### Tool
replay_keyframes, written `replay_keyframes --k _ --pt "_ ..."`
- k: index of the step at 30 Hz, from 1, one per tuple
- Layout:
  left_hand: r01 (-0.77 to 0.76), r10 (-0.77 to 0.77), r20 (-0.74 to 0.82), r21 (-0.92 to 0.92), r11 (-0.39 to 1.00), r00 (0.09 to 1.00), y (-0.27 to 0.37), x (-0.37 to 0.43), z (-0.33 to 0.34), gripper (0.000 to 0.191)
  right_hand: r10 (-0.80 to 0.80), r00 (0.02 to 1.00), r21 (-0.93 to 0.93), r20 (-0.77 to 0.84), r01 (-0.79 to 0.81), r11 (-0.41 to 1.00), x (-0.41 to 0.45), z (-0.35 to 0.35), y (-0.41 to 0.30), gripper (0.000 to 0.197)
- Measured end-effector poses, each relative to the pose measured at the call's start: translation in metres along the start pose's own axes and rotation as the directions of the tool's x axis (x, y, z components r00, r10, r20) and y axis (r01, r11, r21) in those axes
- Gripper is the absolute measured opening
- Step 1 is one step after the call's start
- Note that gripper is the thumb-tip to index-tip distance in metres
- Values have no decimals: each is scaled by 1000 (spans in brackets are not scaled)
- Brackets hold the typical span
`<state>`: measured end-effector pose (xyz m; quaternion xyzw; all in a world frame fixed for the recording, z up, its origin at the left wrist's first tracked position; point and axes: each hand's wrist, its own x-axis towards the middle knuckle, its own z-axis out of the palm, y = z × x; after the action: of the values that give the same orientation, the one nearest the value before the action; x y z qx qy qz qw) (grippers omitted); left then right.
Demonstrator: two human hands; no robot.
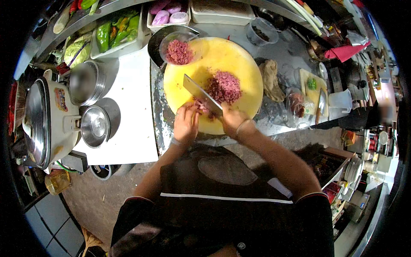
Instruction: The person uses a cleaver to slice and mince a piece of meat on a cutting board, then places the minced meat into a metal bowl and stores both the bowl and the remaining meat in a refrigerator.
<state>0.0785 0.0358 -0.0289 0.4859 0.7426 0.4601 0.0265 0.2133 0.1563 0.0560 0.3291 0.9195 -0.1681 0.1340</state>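
Observation:
On a round yellow chopping board (244,57) lies a heap of finely chopped purplish food (228,85), which looks like chopped onion. My right hand (233,119) grips the handle of a cleaver (200,93), its broad blade slanting up and left across the board. Beside the lower left of the blade, my left hand (187,120) rests its curled fingers against small pink pieces (201,106). A clear plastic bowl with more chopped purplish food (179,53) overlaps the board's upper left edge. Its base sits partly over a dark pan (155,48).
A crumpled cloth (272,80) touches the board's right side. Farther right are bagged meat (297,102) and a smaller board (310,107) with a knife. Steel bowls (95,126) and a large cooker (53,119) stand left. Behind are tubs of green peppers (118,32) and purple onions (170,16).

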Motion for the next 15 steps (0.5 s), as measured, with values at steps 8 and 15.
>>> replay_keyframes --k 8,15 --pt "-251 260 142 -75 965 955 -4 4 3 17 -123 988 3 96 123 992 12 -46 -11 29" --pt "-301 320 154 -132 944 935 -22 -13 13 20 9 994 46 106 -14 999 4 -11 -17 27"
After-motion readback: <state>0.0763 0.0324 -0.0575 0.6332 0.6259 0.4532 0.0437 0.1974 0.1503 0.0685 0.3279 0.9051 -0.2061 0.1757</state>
